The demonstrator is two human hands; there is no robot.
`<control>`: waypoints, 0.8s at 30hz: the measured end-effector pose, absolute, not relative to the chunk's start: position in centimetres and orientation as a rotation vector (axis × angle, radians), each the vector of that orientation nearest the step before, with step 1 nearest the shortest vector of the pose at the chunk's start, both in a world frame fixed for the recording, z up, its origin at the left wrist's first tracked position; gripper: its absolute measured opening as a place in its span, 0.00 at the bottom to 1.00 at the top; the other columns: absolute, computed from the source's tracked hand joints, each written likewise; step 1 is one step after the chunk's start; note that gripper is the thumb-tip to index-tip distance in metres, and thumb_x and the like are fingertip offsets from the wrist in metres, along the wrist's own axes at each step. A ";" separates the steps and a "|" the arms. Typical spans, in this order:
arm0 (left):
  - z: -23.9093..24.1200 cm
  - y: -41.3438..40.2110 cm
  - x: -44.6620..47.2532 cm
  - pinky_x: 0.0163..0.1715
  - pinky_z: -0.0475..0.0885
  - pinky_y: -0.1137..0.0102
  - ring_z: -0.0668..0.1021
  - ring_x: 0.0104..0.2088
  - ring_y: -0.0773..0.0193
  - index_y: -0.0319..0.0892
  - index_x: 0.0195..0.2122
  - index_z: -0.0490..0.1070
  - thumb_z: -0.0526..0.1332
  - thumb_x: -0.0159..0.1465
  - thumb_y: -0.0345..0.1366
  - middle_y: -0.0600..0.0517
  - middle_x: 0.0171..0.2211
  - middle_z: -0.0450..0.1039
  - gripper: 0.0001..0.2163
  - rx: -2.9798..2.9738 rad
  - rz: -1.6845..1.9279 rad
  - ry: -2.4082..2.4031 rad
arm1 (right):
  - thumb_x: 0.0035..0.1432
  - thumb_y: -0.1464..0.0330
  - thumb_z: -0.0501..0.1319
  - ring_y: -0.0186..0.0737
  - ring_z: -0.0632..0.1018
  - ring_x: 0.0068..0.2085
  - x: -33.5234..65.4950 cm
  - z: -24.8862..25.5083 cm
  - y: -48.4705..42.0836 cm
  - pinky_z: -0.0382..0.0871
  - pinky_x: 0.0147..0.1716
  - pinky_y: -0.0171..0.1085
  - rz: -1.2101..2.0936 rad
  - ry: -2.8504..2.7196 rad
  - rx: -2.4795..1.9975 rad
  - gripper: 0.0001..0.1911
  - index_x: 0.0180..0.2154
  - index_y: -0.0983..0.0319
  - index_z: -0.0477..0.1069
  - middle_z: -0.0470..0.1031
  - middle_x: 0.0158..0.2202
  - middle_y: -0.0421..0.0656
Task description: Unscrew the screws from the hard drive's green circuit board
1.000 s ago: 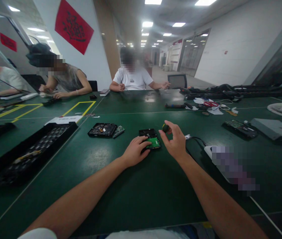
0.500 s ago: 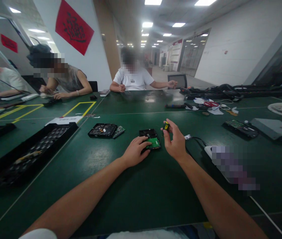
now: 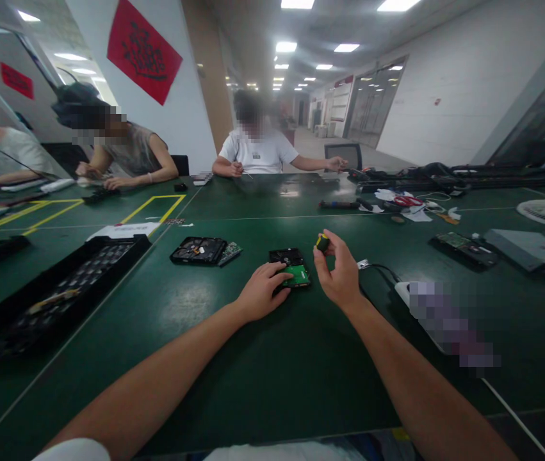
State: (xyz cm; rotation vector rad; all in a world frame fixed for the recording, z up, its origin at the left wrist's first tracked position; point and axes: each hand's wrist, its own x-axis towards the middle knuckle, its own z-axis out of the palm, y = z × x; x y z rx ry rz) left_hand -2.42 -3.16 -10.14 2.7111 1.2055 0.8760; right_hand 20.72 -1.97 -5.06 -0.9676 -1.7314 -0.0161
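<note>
Left hand (image 3: 263, 291): fingers spread, laid over left part of black hard drive (image 3: 285, 256) with green circuit board (image 3: 298, 276); thumb at near edge. Right hand (image 3: 339, 276): thumb and fingers pinched on yellow-and-black tool (image 3: 322, 242), just right of drive; tip not discernible. Opened drive (image 3: 198, 250), loose board (image 3: 230, 253): beyond left hand, leftward. Dark cable (image 3: 380, 266): just right of right hand.

red poster (image 3: 145, 52) on white pillar (image 3: 183, 121), grey box (image 3: 531, 251), dark chair (image 3: 346, 152), glass doors (image 3: 375, 102)
</note>
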 end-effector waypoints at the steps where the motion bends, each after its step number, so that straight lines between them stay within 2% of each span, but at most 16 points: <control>1: -10.2 -3.1 -2.4 0.60 0.65 0.46 0.70 0.60 0.48 0.46 0.55 0.71 0.61 0.65 0.40 0.42 0.59 0.67 0.17 2.714 0.876 1.205 | 0.65 0.62 0.60 0.47 0.76 0.47 20.7 -5.0 -2.0 0.76 0.46 0.49 -0.039 -1.731 -0.971 0.25 0.61 0.57 0.61 0.71 0.54 0.51; 5: -10.2 -3.1 -2.4 0.59 0.65 0.46 0.69 0.60 0.48 0.47 0.56 0.71 0.61 0.65 0.39 0.42 0.59 0.67 0.18 2.719 0.878 1.199 | 0.63 0.62 0.62 0.46 0.76 0.44 20.7 -4.8 -2.1 0.76 0.44 0.49 -0.090 -1.723 -0.984 0.24 0.59 0.56 0.63 0.72 0.50 0.49; 10: -10.2 -3.1 -2.5 0.59 0.65 0.46 0.70 0.60 0.48 0.47 0.56 0.71 0.61 0.65 0.39 0.42 0.59 0.67 0.17 2.709 0.878 1.194 | 0.67 0.65 0.57 0.47 0.76 0.49 20.6 -5.0 -2.1 0.75 0.48 0.50 -0.003 -1.738 -0.962 0.26 0.64 0.57 0.57 0.70 0.56 0.51; 16: -10.4 -3.0 -2.5 0.59 0.65 0.46 0.70 0.60 0.48 0.47 0.56 0.71 0.61 0.65 0.40 0.42 0.59 0.67 0.18 2.715 0.882 1.191 | 0.64 0.63 0.61 0.47 0.75 0.47 20.6 -4.6 -2.3 0.75 0.47 0.49 -0.090 -1.759 -0.965 0.23 0.60 0.55 0.64 0.71 0.50 0.49; 21: -10.4 -3.0 -2.5 0.59 0.65 0.46 0.70 0.60 0.48 0.47 0.56 0.71 0.61 0.65 0.40 0.42 0.59 0.67 0.17 2.714 0.880 1.193 | 0.67 0.66 0.57 0.46 0.75 0.47 20.6 -4.8 -2.3 0.74 0.49 0.50 -0.039 -1.782 -0.962 0.25 0.64 0.55 0.59 0.71 0.51 0.49; 24: -10.4 -3.0 -2.5 0.59 0.65 0.46 0.70 0.60 0.48 0.47 0.56 0.71 0.62 0.65 0.39 0.42 0.59 0.67 0.18 2.714 0.881 1.191 | 0.65 0.64 0.59 0.46 0.75 0.46 20.5 -4.8 -2.3 0.75 0.47 0.49 -0.040 -1.772 -0.959 0.26 0.63 0.55 0.60 0.71 0.51 0.49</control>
